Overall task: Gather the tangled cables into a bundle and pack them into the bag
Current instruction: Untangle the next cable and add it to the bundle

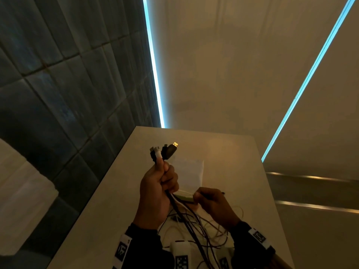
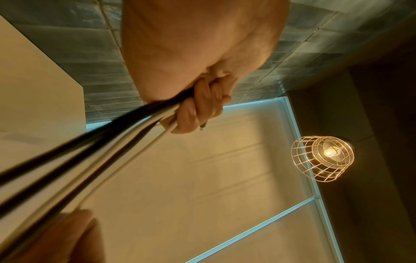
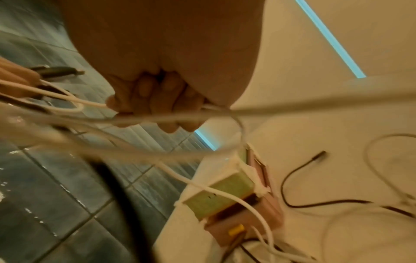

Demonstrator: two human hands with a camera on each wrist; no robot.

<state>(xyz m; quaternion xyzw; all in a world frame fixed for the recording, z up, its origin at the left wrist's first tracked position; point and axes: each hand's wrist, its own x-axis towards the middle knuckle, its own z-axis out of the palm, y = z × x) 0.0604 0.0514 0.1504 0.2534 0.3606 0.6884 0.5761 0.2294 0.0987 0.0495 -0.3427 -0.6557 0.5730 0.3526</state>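
My left hand [image 1: 165, 172] is raised above the table and grips a bundle of black and white cables [image 1: 181, 212]. Their connector ends [image 1: 165, 152] stick up out of the fist, one of them a black USB plug. The left wrist view shows that fist [image 2: 199, 108] curled round the cables [image 2: 94, 151]. To the right and lower, my right hand [image 1: 198, 199] holds a white cable [image 3: 74, 101], fingers [image 3: 155, 101] curled round it. The white bag [image 1: 191, 171], with a green and pink end [image 3: 220, 197], lies on the table behind the hands.
Loose black and white cable loops [image 1: 206, 232] lie tangled on the beige table [image 1: 223, 152] under my wrists. A black cable end [image 3: 299, 170] lies apart to the right. A tiled wall [image 1: 58, 84] runs along the left. A caged lamp [image 2: 321, 158] hangs overhead.
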